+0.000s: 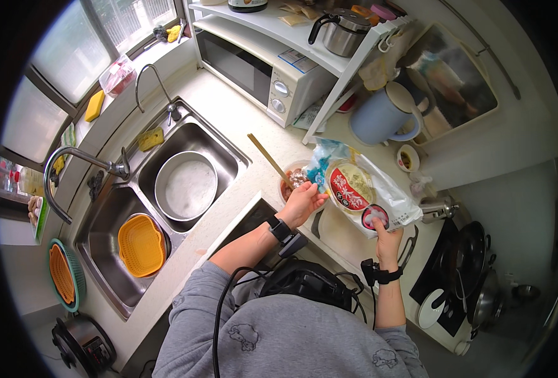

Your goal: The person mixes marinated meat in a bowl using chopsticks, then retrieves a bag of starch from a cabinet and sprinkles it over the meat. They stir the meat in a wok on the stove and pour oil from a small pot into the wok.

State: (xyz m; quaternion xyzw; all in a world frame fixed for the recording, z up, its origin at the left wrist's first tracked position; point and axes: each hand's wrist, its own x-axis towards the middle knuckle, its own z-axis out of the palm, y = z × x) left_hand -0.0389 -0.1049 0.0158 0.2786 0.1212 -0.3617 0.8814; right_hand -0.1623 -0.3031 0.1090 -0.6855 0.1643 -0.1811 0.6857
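A white plastic bag of glutinous rice flour (354, 193) is tilted over the counter, its top end above a bowl (286, 189). My right hand (386, 238) grips its lower end, thumb on the front. At the bag's top edge, my left hand (303, 203) pinches the corner between thumb and fingers. In the bowl, partly hidden by the bag and my left hand, lie reddish-brown pieces with white powder on them. Wooden chopsticks (267, 155) lean out of it. A pale chopping board (340, 236) lies below the bag.
To the left is a double sink (189, 236) holding a round metal pot (187, 186) and a yellow basket (142, 245). A microwave (241, 61) stands behind, a blue kettle (378, 118) back right. A black wok (470, 250) and a stove (432, 279) are at right.
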